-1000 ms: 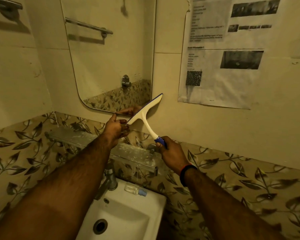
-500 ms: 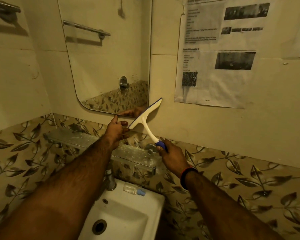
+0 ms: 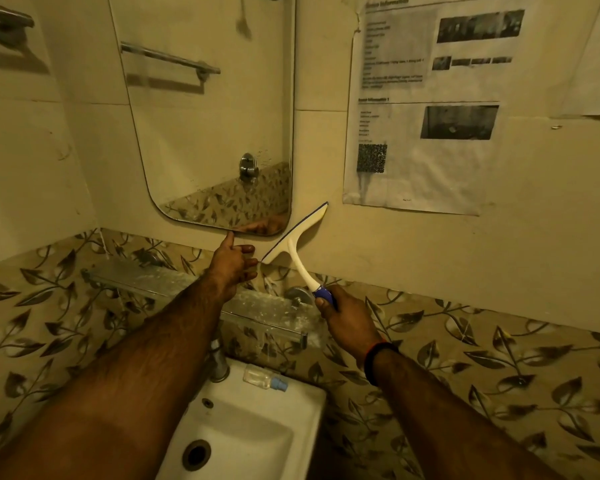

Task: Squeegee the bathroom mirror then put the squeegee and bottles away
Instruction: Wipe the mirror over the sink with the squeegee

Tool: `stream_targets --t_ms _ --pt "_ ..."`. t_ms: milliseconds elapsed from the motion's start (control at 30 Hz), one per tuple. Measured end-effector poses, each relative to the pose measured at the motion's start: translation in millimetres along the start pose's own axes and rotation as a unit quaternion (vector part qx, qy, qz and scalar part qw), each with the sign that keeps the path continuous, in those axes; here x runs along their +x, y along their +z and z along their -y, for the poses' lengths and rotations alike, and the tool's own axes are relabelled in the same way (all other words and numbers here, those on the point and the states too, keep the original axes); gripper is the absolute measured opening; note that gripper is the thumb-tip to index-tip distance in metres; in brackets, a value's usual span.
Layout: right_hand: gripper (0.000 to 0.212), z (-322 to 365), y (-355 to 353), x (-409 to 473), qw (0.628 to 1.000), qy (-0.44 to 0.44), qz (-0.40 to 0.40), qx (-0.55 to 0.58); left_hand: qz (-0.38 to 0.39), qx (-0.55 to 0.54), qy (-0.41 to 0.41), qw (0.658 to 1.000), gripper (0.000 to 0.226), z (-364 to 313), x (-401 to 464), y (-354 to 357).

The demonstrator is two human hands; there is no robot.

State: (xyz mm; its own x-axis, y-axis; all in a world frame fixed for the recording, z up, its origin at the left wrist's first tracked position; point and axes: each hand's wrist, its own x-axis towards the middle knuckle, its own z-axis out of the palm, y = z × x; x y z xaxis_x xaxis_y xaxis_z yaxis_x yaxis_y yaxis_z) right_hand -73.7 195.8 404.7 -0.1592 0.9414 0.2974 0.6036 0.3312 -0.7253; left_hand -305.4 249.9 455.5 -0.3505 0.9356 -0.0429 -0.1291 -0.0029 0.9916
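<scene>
The white squeegee (image 3: 293, 239) with a blue grip is tilted against the wall just below and right of the mirror (image 3: 208, 133). Its blade lies off the glass, beside the mirror's bottom right corner. My right hand (image 3: 347, 317) is shut on the blue grip. My left hand (image 3: 232, 261) sits under the mirror's lower edge, thumb up touching that edge, its fingertips at the lower end of the blade. A small clear bottle (image 3: 262, 377) with a blue cap lies on the back rim of the sink.
A white sink (image 3: 305, 407) with a tap (image 3: 219, 362) is below my arms. A dusty glass shelf (image 3: 174, 284) runs along the leaf-patterned tiles under the mirror. A printed paper sheet (image 3: 426, 105) hangs on the wall to the right. A towel bar (image 3: 4, 19) is top left.
The squeegee has slid down and right, off the mirror's corner onto the wall. My left hand has stayed at the blade's lower end, its thumb now raised to the mirror's edge.
</scene>
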Motion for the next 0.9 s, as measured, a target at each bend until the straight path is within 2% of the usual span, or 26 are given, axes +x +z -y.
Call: stream_targets --t_ms 267,367,433,467,567,733,900 --pt "0.023 -6 -1 -12 0.999 0.024 0.007 0.031 -0.019 -0.002 -0.001 1.0 0.078 4 -3 4" --pt "0.021 -3 -1 -16 0.998 0.031 0.002 0.05 -0.12 0.065 0.046 0.99 0.066 6 -7 4" --pt "0.021 1 -2 -18 0.998 0.026 -0.007 0.059 -0.209 0.154 0.098 0.961 0.06 6 -13 2" --pt "0.022 4 -2 -18 0.998 0.022 -0.013 0.057 -0.228 0.187 0.119 0.948 0.058 6 -15 2" --pt "0.022 10 -4 -20 0.998 0.017 -0.033 0.045 -0.215 0.26 0.148 0.93 0.053 6 -24 3" --pt "0.023 10 -12 -31 0.997 0.019 -0.056 0.043 -0.218 0.293 0.125 0.922 0.048 10 -42 5" --pt "0.023 -5 -34 -56 0.995 0.021 -0.076 0.066 -0.207 0.342 0.179 0.899 0.049 23 -72 24"
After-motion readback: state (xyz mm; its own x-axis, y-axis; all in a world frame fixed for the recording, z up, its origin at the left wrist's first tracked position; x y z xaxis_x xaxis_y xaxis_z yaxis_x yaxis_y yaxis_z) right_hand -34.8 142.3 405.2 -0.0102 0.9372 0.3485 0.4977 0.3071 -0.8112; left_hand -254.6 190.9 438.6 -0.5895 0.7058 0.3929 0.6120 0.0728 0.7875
